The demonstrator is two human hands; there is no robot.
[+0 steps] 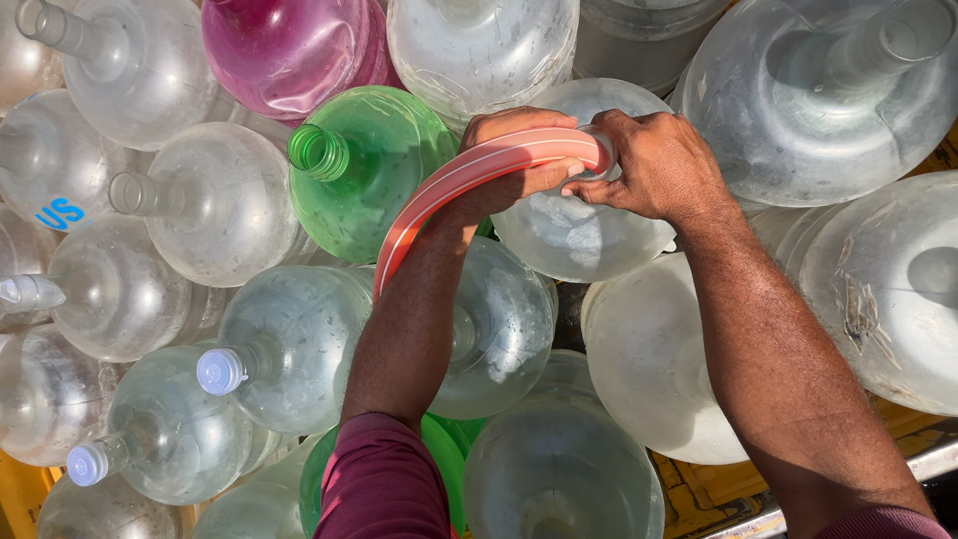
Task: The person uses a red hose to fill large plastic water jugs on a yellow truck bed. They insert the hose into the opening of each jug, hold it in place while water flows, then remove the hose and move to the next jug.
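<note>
1. The left hand point(509, 160) sits just above the middle of the frame, fingers curled shut around a flat orange-red hose point(469, 175) with pale stripes along it.
2. The right hand point(654, 165) lies just beside it to the right, thumb and fingers pinching the end of the same hose at about point(599, 150), so both hands meet on it.
3. The hose end rests on top of a clear water jug point(569, 230); whether it enters the jug's mouth cannot be told, since the hands cover that spot.
4. From the hands the hose arcs down and left, then passes behind the left forearm near the middle of the frame.
5. Both forearms rise from the lower edge, with maroon sleeves point(384, 484) at lower centre and lower right.
6. Directly left of the hands stands a green jug point(369, 180), uncapped, its threaded neck pointing to the upper left.
7. Above it, at the top of the frame, lies a pink jug point(289, 50).
8. Clear jugs fill the rest of the picture, packed touching one another; two at lower left carry pale blue caps point(220, 371).
9. A second green jug point(444, 459) shows partly under the left arm at the bottom.
10. The surface beneath is mostly hidden by jugs; yellow-painted patches point(699, 484) and a metal rail point(928, 464) show at lower right, in strong sunlight.
</note>
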